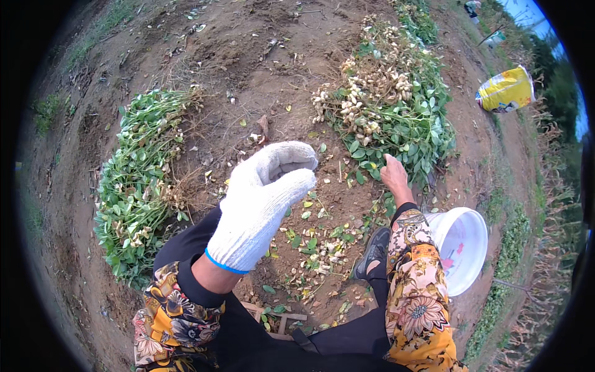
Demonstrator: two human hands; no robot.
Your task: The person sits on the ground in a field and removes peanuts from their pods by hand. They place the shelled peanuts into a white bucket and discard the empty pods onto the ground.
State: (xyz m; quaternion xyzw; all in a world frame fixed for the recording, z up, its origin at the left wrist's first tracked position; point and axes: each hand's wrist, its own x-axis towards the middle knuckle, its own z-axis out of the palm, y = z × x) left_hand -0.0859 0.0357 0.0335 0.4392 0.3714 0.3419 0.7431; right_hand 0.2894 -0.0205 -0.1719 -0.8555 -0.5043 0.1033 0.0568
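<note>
My left hand [267, 202], in a white knitted glove with a blue edge, is raised before me, its fingers and thumb curved apart with nothing between them. My bare right hand [396, 176] reaches to the near edge of a heap of pulled peanut plants [413, 121]; its fingertips are partly hidden, and whether it grips a stem is unclear. Clusters of peanut pods [358, 100] lie on the left side of this heap, still on their roots. Another pile of peanut plants [135, 186], leafy and green, lies on the soil left of my left hand.
A white plastic bucket [467, 251] lies tipped beside my right forearm. Part of a wooden stool [283, 321] shows between my legs. Fallen leaves [320, 251] litter the soil. Farther right are a yellow sack [509, 90] and a distant person [472, 8].
</note>
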